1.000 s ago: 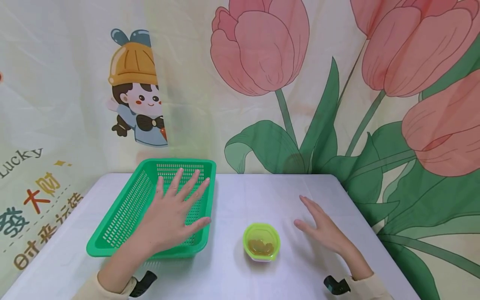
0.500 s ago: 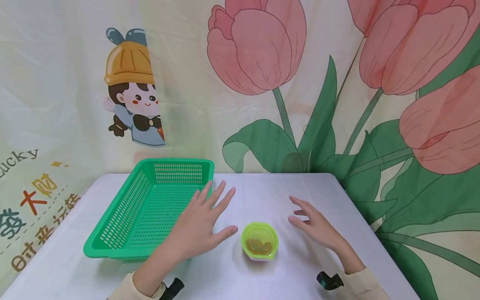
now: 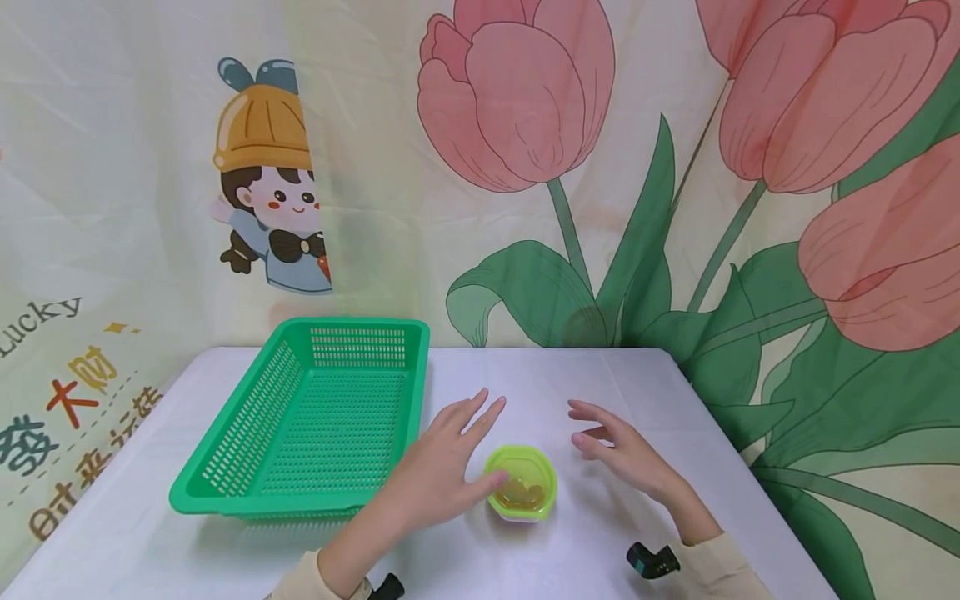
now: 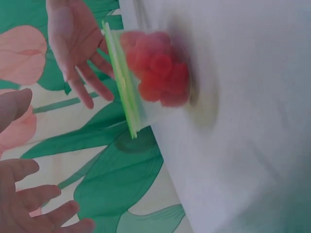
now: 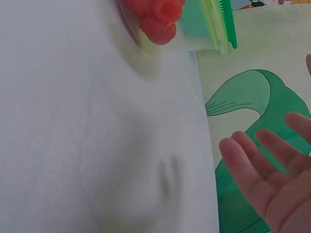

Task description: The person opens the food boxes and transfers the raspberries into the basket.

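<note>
A small clear tub with a yellow-green lid stands upright on the white table. Through its side, the left wrist view shows red raspberry-like pieces inside. My left hand hovers at the tub's left, fingers spread, its thumb overlapping the lid's edge in the head view; the left wrist view shows a gap between them. On the tub's other side, my right hand is held in the air with fingers loosely bent, apart from the tub. Neither hand holds anything.
A green perforated plastic basket sits at the table's left, close to my left forearm. The white table ends at a back edge against a printed tulip curtain.
My left hand has moved right from over the basket to beside the tub. My right hand has drifted slightly left, toward the tub. Basket and tub have stayed in place.
</note>
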The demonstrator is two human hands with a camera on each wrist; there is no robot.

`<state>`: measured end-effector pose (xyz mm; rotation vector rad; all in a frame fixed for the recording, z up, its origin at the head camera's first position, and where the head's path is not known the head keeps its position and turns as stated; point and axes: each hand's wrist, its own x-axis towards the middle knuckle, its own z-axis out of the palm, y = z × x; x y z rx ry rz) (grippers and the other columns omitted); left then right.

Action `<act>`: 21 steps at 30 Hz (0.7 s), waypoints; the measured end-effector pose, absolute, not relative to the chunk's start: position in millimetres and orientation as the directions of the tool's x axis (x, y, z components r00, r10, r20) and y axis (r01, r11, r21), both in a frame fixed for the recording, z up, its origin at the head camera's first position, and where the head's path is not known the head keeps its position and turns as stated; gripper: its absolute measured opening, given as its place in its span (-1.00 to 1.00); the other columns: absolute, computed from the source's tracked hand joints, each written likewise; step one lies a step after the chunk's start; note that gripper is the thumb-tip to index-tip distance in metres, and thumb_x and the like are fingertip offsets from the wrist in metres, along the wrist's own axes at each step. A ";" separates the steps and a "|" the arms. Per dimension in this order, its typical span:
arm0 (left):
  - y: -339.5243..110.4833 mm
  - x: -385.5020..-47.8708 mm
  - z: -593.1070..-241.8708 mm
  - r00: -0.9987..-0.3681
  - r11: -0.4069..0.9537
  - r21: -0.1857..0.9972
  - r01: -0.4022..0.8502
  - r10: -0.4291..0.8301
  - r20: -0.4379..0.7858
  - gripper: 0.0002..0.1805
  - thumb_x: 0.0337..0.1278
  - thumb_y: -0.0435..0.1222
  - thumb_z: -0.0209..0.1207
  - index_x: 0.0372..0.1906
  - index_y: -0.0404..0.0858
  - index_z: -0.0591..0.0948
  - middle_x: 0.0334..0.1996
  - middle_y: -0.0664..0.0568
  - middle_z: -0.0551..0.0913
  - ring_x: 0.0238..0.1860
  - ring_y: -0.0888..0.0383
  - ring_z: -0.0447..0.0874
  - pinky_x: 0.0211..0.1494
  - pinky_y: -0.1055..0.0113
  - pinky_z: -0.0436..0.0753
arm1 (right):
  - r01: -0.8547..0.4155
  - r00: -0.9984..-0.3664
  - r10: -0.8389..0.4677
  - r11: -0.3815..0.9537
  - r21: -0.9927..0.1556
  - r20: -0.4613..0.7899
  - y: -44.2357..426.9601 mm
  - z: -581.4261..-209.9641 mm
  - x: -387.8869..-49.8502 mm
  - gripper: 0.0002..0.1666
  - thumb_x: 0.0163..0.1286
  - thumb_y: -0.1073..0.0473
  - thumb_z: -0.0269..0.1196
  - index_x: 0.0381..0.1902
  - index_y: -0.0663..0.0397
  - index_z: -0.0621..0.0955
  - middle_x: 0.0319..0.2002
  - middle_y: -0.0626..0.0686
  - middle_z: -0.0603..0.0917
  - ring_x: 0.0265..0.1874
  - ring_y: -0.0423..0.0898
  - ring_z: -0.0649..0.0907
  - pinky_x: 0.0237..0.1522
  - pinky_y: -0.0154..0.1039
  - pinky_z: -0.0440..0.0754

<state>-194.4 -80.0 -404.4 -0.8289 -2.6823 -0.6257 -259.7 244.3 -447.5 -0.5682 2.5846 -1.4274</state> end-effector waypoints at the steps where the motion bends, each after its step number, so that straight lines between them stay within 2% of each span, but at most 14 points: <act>1: -77.9 -193.6 -405.8 -0.807 0.740 0.341 0.580 0.464 0.365 -0.02 0.31 0.12 0.37 0.70 -0.02 0.21 0.66 -0.07 0.23 0.58 -0.17 0.28 0.48 -0.10 0.51 | -0.250 -0.920 -0.389 0.473 -0.845 0.054 243.2 -447.6 -259.8 -0.23 0.56 -0.12 0.31 0.62 -0.14 0.36 0.48 0.23 0.48 0.24 0.10 0.67 0.08 -0.19 0.75; 4: -71.2 -190.6 -410.3 -0.829 0.730 0.401 0.554 0.439 0.346 -0.06 0.27 0.09 0.42 0.66 0.00 0.30 0.62 -0.02 0.31 0.54 -0.10 0.33 0.41 -0.05 0.59 | -0.234 -0.915 -0.401 0.457 -0.858 0.036 239.8 -448.1 -260.0 -0.26 0.57 -0.12 0.30 0.59 -0.11 0.39 0.47 0.26 0.49 0.22 0.08 0.68 0.04 -0.27 0.75; 7: -64.4 -187.6 -415.3 -0.841 0.720 0.438 0.538 0.423 0.338 -0.13 0.23 0.06 0.46 0.59 -0.01 0.41 0.54 0.01 0.42 0.48 -0.06 0.38 0.34 -0.02 0.65 | -0.233 -0.906 -0.423 0.440 -0.867 0.029 237.4 -449.4 -260.3 -0.31 0.58 -0.11 0.29 0.55 -0.07 0.44 0.44 0.27 0.51 0.20 0.09 0.68 0.05 -0.25 0.76; 13: -55.3 -184.1 -429.3 -0.815 0.696 0.429 0.576 0.449 0.366 -0.24 0.14 0.03 0.52 0.43 -0.06 0.58 0.33 0.08 0.58 0.30 0.06 0.49 0.29 0.09 0.65 | -0.222 -0.881 -0.473 0.381 -0.898 0.017 233.9 -451.8 -261.2 -0.39 0.59 -0.05 0.29 0.48 0.01 0.52 0.42 0.30 0.54 0.17 0.16 0.71 0.08 -0.13 0.77; 21: -48.9 -181.6 -440.5 -0.776 0.646 0.433 0.629 0.486 0.402 -0.36 0.08 -0.01 0.57 0.27 -0.11 0.70 0.12 0.15 0.65 0.10 0.15 0.50 0.17 0.26 0.64 | -0.198 -0.865 -0.502 0.359 -0.912 -0.010 225.7 -459.0 -259.5 -0.43 0.59 0.05 0.30 0.43 0.19 0.55 0.34 0.30 0.61 0.09 0.07 0.72 0.07 -0.12 0.77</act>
